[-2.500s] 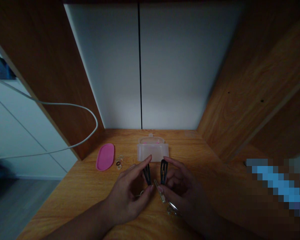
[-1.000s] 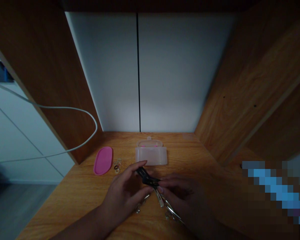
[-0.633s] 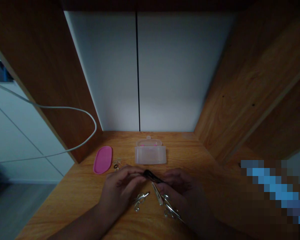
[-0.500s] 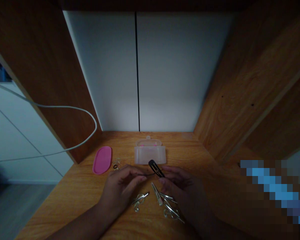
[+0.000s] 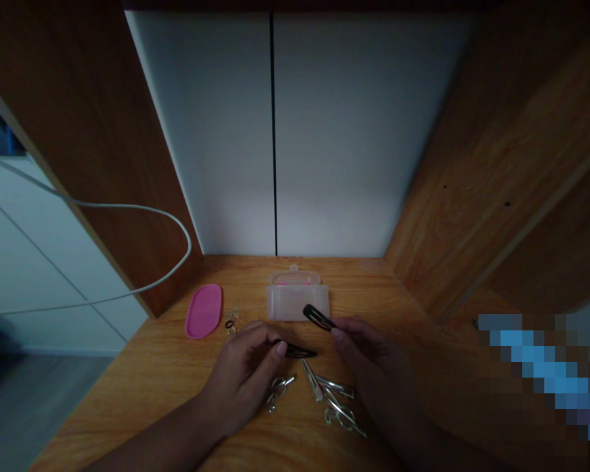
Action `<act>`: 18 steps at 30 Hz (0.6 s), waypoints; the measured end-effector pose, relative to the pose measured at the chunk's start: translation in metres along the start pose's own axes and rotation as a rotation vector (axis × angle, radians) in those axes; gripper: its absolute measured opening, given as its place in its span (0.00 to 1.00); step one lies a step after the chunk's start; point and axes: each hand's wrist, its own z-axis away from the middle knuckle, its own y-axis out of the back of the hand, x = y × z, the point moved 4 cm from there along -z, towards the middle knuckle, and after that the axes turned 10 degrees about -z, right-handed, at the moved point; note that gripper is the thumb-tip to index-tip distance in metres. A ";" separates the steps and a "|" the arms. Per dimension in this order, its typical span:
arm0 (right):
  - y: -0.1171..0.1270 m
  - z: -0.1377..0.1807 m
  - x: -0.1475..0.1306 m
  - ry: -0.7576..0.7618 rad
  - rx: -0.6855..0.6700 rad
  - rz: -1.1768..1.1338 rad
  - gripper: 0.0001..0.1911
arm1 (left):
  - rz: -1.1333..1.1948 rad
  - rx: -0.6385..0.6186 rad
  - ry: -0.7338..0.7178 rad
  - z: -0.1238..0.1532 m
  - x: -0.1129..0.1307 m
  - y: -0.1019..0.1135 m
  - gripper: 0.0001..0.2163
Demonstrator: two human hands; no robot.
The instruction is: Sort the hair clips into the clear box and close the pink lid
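From afar, my left hand [image 5: 246,367] pinches a slim, elongated black hair clip [image 5: 302,353] above the wooden surface [image 5: 167,380]; my right hand [image 5: 373,357] grips a matching black clip [image 5: 318,317], near the translucent plastic box [image 5: 295,302]. Overlapping a moment ago, they now stand apart, seemingly free to handle separately.

Two black clips, slim and long, are held apart from each other. The right clip [image 5: 318,317] is pinched at one end in the right grip [image 5: 373,357]; its rounded end points up and leftward from that grip, with slots showing along its body. The left clip [image 5: 297,352] juts rightward from the fingertips of the left grip [image 5: 246,370], lying flatter and tipped slightly down, seen nearly edge-on. Whether either is snapped closed is too small to tell.
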 end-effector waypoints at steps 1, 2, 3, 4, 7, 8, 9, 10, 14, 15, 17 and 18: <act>0.000 0.000 0.002 -0.037 0.002 -0.039 0.13 | 0.000 -0.005 0.001 0.000 0.000 0.000 0.13; -0.001 0.001 0.003 -0.067 -0.004 -0.076 0.13 | 0.003 -0.015 -0.001 -0.001 0.000 -0.001 0.13; -0.001 0.002 0.005 -0.090 -0.013 -0.099 0.13 | 0.010 -0.025 -0.003 -0.001 -0.001 -0.001 0.13; -0.002 0.003 0.006 -0.105 -0.022 -0.107 0.12 | 0.017 -0.033 -0.007 -0.001 -0.001 -0.002 0.13; -0.003 0.004 0.006 -0.101 -0.047 -0.080 0.10 | 0.028 -0.047 -0.022 0.000 -0.002 -0.003 0.12; -0.003 0.004 0.005 -0.083 -0.053 -0.069 0.10 | 0.030 -0.049 -0.026 0.000 -0.003 -0.003 0.12; -0.003 0.004 0.004 -0.053 -0.061 -0.062 0.09 | 0.031 -0.051 -0.031 0.001 -0.003 -0.003 0.12; -0.003 0.003 0.003 -0.014 -0.073 -0.059 0.09 | 0.030 -0.052 -0.034 0.001 -0.003 -0.004 0.12; -0.003 0.003 -0.001 0.114 -0.137 -0.052 0.08 | 0.038 -0.032 -0.023 0.001 -0.003 -0.002 0.11; -0.004 0.003 0.000 0.116 -0.165 -0.046 0.08 | 0.043 -0.023 -0.021 0.001 -0.002 -0.001 0.11; -0.007 0.005 0.001 0.086 -0.226 -0.030 0.09 | 0.058 -0.012 -0.023 0.000 0.000 0.000 0.12; -0.008 0.006 0.002 0.067 -0.246 -0.021 0.09 | 0.068 -0.013 -0.028 0.000 0.001 0.001 0.12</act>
